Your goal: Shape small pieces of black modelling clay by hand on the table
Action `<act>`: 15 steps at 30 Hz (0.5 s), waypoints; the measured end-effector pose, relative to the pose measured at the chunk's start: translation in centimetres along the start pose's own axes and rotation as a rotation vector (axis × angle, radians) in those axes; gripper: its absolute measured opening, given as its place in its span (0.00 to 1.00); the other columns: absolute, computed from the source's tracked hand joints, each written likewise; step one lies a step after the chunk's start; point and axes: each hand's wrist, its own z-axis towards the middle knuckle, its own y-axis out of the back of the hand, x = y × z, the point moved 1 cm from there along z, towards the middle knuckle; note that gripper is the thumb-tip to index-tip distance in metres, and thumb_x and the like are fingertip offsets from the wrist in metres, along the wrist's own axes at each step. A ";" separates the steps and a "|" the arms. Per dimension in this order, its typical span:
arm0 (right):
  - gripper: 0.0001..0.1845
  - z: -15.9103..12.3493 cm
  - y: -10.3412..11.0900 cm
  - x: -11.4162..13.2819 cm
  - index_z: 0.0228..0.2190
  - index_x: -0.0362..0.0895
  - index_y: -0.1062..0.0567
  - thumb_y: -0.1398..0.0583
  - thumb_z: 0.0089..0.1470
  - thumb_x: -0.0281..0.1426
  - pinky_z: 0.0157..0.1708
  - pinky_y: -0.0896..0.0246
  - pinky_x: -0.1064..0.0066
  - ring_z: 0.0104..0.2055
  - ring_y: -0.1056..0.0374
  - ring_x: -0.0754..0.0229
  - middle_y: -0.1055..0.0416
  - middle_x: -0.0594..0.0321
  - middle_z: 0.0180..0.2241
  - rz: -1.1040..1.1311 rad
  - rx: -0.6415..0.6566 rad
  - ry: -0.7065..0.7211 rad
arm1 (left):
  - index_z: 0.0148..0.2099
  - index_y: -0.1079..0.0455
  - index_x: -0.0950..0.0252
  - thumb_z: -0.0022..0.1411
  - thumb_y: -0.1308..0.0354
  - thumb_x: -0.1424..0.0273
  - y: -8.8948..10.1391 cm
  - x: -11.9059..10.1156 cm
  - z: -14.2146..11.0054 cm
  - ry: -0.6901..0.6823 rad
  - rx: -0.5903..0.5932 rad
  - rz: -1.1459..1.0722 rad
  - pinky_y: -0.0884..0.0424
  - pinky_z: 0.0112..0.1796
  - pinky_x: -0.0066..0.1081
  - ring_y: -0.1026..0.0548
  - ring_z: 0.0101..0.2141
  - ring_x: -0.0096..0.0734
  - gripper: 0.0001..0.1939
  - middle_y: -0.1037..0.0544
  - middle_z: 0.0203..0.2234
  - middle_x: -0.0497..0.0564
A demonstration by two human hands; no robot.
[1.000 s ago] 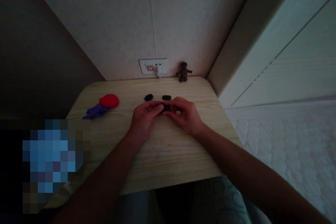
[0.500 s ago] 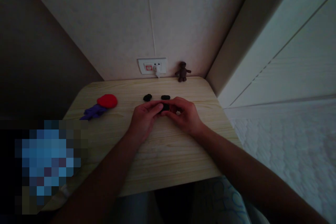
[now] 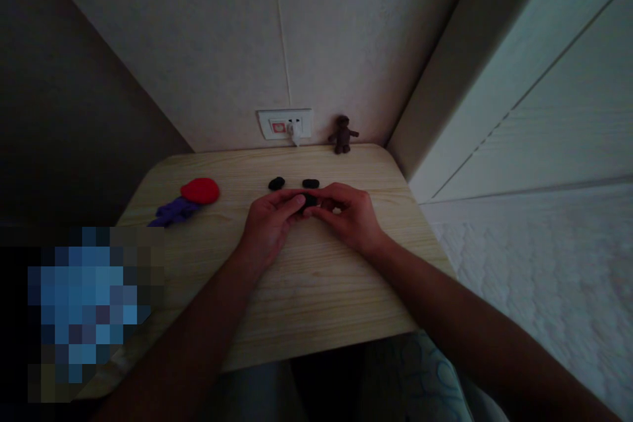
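A small black lump (image 3: 309, 201), which looks like modelling clay, is held between my two hands above the wooden table (image 3: 316, 297). My left hand (image 3: 271, 219) pinches it from the left with thumb and fingers. From the right, the thumb and fingertips of my right hand (image 3: 349, 214) press on it. Fingers cover part of the lump, so its full shape is hidden. Just beyond my hands lie two more black pieces: a rounded lump (image 3: 276, 183) on the left and a short oblong piece (image 3: 310, 183) on the right.
A flat red piece (image 3: 200, 190) touches a purple, irregular piece (image 3: 175, 211) at the table's left. At the back right edge stands a small brown figure (image 3: 343, 135). Behind the table, a wall socket (image 3: 285, 124) holds a white plug. A blurred patch covers the lower left.
Both hands keep hold of the black lump, and less of it shows between the fingers. The whole view has shifted slightly.
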 end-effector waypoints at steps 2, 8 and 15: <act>0.17 0.0 0.1 0.0 0.45 0.47 0.16 0.30 0.55 0.39 0.30 0.35 0.71 0.29 0.33 0.65 0.24 0.63 0.30 -0.007 0.017 0.014 | 0.37 0.17 0.65 0.50 0.26 0.71 0.1 0.0 0.0 0.002 0.000 0.002 0.22 0.38 0.31 0.20 0.32 0.30 0.10 0.15 0.34 0.55; 0.16 0.1 0.1 0.2 0.47 0.48 0.17 0.31 0.57 0.36 0.30 0.35 0.72 0.30 0.33 0.65 0.26 0.63 0.31 -0.030 0.040 0.050 | 0.37 0.17 0.65 0.48 0.25 0.72 -0.2 -0.2 -0.2 0.013 -0.033 -0.012 0.22 0.39 0.31 0.19 0.33 0.31 0.12 0.15 0.34 0.54; 0.15 -0.1 -0.1 0.5 0.47 0.46 0.17 0.32 0.58 0.36 0.30 0.34 0.71 0.28 0.33 0.65 0.24 0.62 0.31 -0.071 -0.013 0.042 | 0.38 0.18 0.66 0.47 0.24 0.71 -0.4 -0.1 -0.2 -0.017 -0.068 -0.038 0.22 0.43 0.34 0.18 0.37 0.33 0.13 0.15 0.36 0.54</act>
